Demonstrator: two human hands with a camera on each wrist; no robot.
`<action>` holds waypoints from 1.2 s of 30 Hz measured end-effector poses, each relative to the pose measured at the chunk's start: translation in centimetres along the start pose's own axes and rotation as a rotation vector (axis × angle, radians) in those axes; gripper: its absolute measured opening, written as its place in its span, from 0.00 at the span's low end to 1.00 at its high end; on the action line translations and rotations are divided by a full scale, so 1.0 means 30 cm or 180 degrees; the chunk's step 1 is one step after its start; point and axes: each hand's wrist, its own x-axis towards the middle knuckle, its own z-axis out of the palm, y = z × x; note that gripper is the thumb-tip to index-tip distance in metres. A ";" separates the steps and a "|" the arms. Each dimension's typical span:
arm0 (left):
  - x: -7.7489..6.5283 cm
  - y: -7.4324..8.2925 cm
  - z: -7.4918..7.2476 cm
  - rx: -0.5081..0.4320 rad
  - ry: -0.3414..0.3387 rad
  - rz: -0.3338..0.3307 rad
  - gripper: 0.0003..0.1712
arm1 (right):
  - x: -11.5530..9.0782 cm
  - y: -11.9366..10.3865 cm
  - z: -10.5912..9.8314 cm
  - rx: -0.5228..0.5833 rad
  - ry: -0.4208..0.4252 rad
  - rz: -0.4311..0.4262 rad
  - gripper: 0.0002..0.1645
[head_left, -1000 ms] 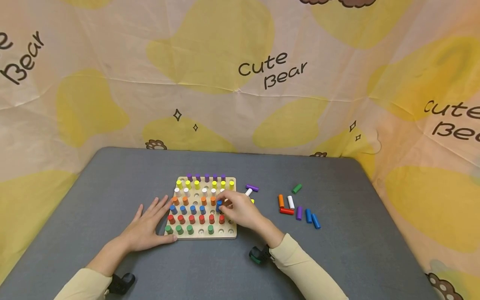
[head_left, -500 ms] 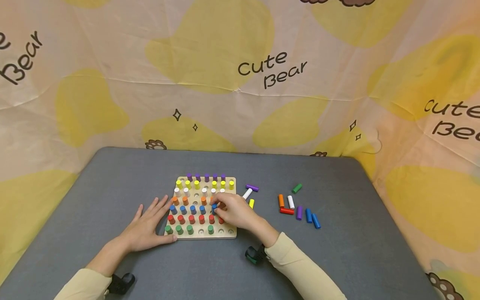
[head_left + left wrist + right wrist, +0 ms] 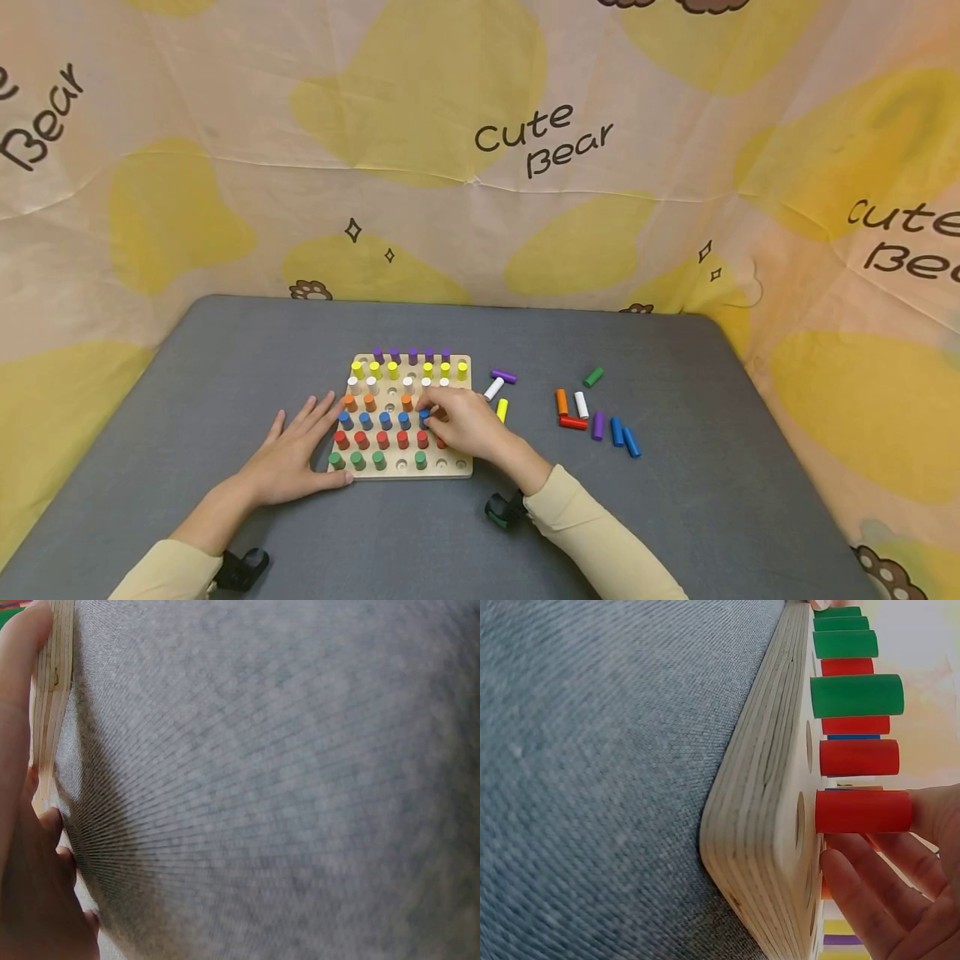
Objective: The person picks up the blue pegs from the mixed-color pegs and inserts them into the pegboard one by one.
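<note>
In the head view, my right hand (image 3: 468,423) pinches a blue peg (image 3: 423,416) at the right end of the blue row on a wooden pegboard (image 3: 442,475). Upright pegs stand there in rows of purple, yellow, white, orange, blue, red and green. My left hand (image 3: 288,460) lies flat with spread fingers at the board's left edge, its thumb at the near left corner. Close up in the right wrist view, a red peg (image 3: 862,811) stands in front of the right hand and hides the blue one. Only the left thumb and fingers (image 3: 49,892) show beside the board in the left wrist view.
Just right of the board lie a purple peg (image 3: 504,377), a white peg (image 3: 494,388) and a yellow peg (image 3: 502,409). Farther right, several loose pegs, among them a green peg (image 3: 593,377) and a red peg (image 3: 573,423), lie on the grey table (image 3: 712,500).
My right hand has shifted left with the blue peg, bringing it to the end of the blue row. More of the loose white and yellow pegs shows. The left hand stays put.
</note>
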 end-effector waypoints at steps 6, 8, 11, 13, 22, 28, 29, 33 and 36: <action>0.000 0.002 -0.001 0.0008 0.0007 0.0018 0.61 | -0.001 -0.005 -0.003 -0.0008 0.0004 0.0024 0.07; 0.000 0.000 0.000 0.0012 0.0012 0.0024 0.61 | -0.002 -0.007 -0.004 -0.0015 0.0009 0.0037 0.07; 0.001 -0.004 0.003 0.0015 0.0012 0.0026 0.61 | -0.003 -0.009 -0.004 -0.0027 0.0022 0.0038 0.07; 0.001 -0.005 0.004 0.0018 0.0016 0.0025 0.61 | -0.004 -0.010 -0.004 -0.0036 0.0033 0.0028 0.07; 0.001 -0.003 0.003 0.0005 0.0008 0.0015 0.61 | -0.011 -0.008 -0.008 -0.0069 0.0091 -0.0054 0.10; -0.001 0.000 0.001 0.0004 0.0013 0.0027 0.61 | -0.022 -0.008 -0.026 -0.0028 0.0186 -0.0126 0.09; -0.001 0.001 0.000 0.0005 0.0015 0.0031 0.61 | -0.023 -0.007 -0.030 -0.0015 0.0208 -0.0148 0.09; -0.001 0.003 -0.002 -0.0004 0.0010 0.0031 0.61 | -0.031 -0.001 -0.047 0.0049 0.0261 -0.0197 0.09; 0.000 0.004 -0.003 -0.0013 0.0005 0.0028 0.61 | -0.041 0.007 -0.061 0.0074 0.0313 -0.0219 0.09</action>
